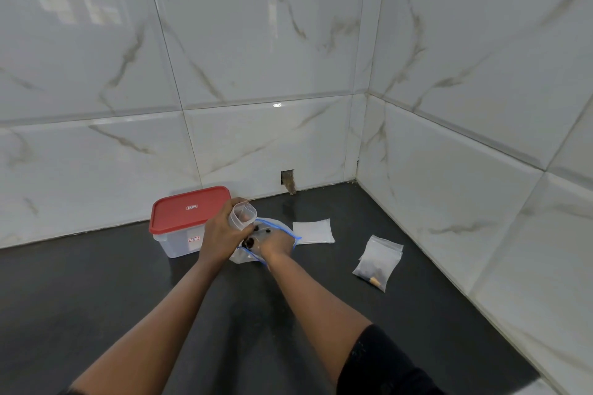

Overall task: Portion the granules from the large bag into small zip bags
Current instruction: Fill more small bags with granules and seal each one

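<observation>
My left hand (221, 234) grips a small clear plastic cup (243, 216), tilted with its mouth toward the large zip bag (272, 228). That bag is clear with a blue zip edge and lies on the dark counter, with dark granules (248, 244) showing at its opening. My right hand (276, 244) holds the bag at its mouth, fingers curled into the plastic. A stack of empty small zip bags (313, 231) lies flat just right of the large bag. Small filled zip bags (378, 263) holding dark granules lie further right.
A clear plastic box with a red lid (189, 212) stands against the wall behind my left hand. Marble-patterned tiled walls meet in a corner at the back right. The dark counter (96, 292) extends toward me. A small hole (287, 179) shows in the wall tile.
</observation>
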{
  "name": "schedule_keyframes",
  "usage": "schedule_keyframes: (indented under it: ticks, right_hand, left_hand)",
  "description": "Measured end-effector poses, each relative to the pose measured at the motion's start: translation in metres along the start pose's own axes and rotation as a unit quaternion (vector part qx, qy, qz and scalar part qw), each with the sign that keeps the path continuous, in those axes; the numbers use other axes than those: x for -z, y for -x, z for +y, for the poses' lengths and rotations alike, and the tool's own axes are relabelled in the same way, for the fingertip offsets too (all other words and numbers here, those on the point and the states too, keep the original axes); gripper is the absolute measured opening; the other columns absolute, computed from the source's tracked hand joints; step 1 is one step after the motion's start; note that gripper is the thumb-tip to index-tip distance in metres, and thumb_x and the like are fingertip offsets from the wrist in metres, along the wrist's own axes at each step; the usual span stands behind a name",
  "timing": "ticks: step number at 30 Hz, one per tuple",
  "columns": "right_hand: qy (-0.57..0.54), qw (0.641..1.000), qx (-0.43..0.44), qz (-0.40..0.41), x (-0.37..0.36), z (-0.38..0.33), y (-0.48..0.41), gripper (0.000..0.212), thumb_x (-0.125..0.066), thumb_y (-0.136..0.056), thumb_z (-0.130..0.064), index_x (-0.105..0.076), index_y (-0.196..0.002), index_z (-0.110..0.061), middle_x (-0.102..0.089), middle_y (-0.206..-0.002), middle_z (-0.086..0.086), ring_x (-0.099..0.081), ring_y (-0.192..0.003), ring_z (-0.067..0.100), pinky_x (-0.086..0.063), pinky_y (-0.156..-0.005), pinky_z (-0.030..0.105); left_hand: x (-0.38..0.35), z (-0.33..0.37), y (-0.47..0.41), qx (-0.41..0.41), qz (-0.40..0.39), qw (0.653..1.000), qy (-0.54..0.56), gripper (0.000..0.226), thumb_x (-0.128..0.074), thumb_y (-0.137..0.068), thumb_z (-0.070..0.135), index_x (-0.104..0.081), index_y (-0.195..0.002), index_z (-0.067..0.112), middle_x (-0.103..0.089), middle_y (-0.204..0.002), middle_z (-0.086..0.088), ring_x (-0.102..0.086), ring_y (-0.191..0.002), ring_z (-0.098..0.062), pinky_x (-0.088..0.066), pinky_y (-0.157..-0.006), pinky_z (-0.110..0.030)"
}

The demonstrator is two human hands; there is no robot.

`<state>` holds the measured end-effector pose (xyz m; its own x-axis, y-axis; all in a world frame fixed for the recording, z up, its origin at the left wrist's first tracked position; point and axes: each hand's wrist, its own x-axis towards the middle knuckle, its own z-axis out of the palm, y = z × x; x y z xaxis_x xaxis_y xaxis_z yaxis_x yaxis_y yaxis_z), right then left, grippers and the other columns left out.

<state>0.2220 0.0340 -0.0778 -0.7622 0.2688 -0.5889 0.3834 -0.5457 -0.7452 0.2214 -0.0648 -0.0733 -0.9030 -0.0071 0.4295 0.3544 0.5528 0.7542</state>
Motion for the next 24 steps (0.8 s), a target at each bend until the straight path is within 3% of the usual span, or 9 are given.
schedule_keyframes:
  ticks: [2,4,6,8,11,14,18,21,24]
  right_hand:
    - [-0.033,0.999,-0.016,0.004,0.000,-0.003,-0.002,0.032,-0.034,-0.100,-0.005,-0.055,-0.125,-0.004,-0.058,-0.128,0.014,-0.057,-0.097,0.022,-0.041,-0.049,0.003]
    - [-0.047,0.999,-0.017,0.006,-0.005,-0.004,-0.006,0.033,-0.033,-0.101,-0.008,-0.053,-0.128,-0.004,-0.058,-0.126,0.016,-0.057,-0.106,0.025,-0.047,-0.063,0.010]
    - [-0.088,0.995,-0.053,-0.008,-0.010,-0.004,-0.002,0.030,-0.029,-0.101,-0.007,-0.056,-0.113,-0.004,-0.062,-0.099,0.019,-0.060,-0.098,0.031,-0.054,-0.085,0.028]
    - [-0.047,0.996,-0.068,-0.018,-0.015,-0.002,-0.010,0.024,-0.031,-0.098,-0.005,-0.055,-0.096,-0.002,-0.059,-0.087,0.018,-0.060,-0.084,0.031,-0.056,-0.084,0.043]
    - [-0.006,0.997,-0.074,-0.030,-0.022,0.006,-0.030,0.014,-0.041,-0.095,-0.005,-0.052,-0.087,-0.004,-0.060,-0.094,0.017,-0.062,-0.088,0.031,-0.056,-0.076,0.041]
    - [0.041,0.996,-0.070,-0.037,-0.030,0.015,-0.051,0.009,-0.046,-0.090,-0.004,-0.055,-0.092,-0.005,-0.063,-0.096,0.017,-0.064,-0.087,0.030,-0.056,-0.076,0.041]
    - [0.070,0.989,-0.088,-0.102,-0.033,0.004,-0.034,0.006,-0.044,-0.094,-0.007,-0.046,-0.090,-0.011,-0.052,-0.082,0.002,-0.054,-0.068,0.012,-0.049,-0.060,0.022]
    - [0.159,0.981,-0.062,-0.088,-0.032,-0.001,-0.031,0.020,-0.055,-0.083,-0.009,-0.058,-0.103,-0.004,-0.065,-0.102,0.009,-0.065,-0.097,0.021,-0.055,-0.087,0.033]
    - [0.156,0.981,-0.068,-0.089,-0.036,-0.005,-0.030,0.023,-0.050,-0.089,-0.011,-0.060,-0.109,-0.003,-0.063,-0.098,0.009,-0.065,-0.103,0.022,-0.054,-0.091,0.036]
  left_hand:
    - [0.001,-0.001,0.001,0.003,-0.003,1.000,0.001,0.043,-0.078,-0.074,0.013,-0.058,-0.113,0.015,-0.063,-0.099,0.005,-0.058,-0.088,-0.012,-0.038,-0.070,-0.006]
    - [0.002,-0.001,0.002,0.006,-0.002,1.000,-0.001,0.044,-0.078,-0.073,0.014,-0.058,-0.113,0.016,-0.062,-0.098,0.006,-0.058,-0.088,-0.013,-0.039,-0.070,-0.008]
    - [0.005,0.001,0.003,0.004,-0.002,1.000,-0.009,0.044,-0.077,-0.074,0.014,-0.057,-0.114,0.015,-0.060,-0.098,0.006,-0.056,-0.088,-0.012,-0.037,-0.068,-0.006]
    - [0.009,0.003,0.002,0.002,0.001,1.000,-0.016,0.044,-0.076,-0.075,0.015,-0.057,-0.114,0.014,-0.059,-0.097,0.006,-0.054,-0.087,-0.011,-0.035,-0.066,-0.005]
    - [0.015,0.003,0.000,0.015,0.009,1.000,-0.021,0.044,-0.075,-0.076,0.015,-0.056,-0.116,0.013,-0.059,-0.098,0.004,-0.053,-0.089,-0.014,-0.037,-0.067,-0.011]
    - [0.019,0.003,-0.002,0.026,0.009,0.999,-0.029,0.046,-0.075,-0.076,0.016,-0.055,-0.118,0.013,-0.056,-0.098,0.005,-0.052,-0.090,-0.014,-0.036,-0.067,-0.014]
    - [0.020,0.001,-0.002,0.023,0.007,0.999,-0.038,0.049,-0.076,-0.076,0.018,-0.055,-0.119,0.012,-0.056,-0.100,0.007,-0.051,-0.089,-0.013,-0.034,-0.066,-0.007]
    - [0.020,-0.001,-0.002,0.023,0.006,0.999,-0.048,0.050,-0.076,-0.076,0.018,-0.054,-0.121,0.010,-0.054,-0.101,0.007,-0.050,-0.090,-0.012,-0.034,-0.067,-0.010]
    - [0.021,0.000,-0.004,0.023,0.004,0.998,-0.053,0.051,-0.076,-0.076,0.018,-0.054,-0.121,0.009,-0.054,-0.101,0.006,-0.050,-0.090,-0.013,-0.037,-0.073,-0.020]
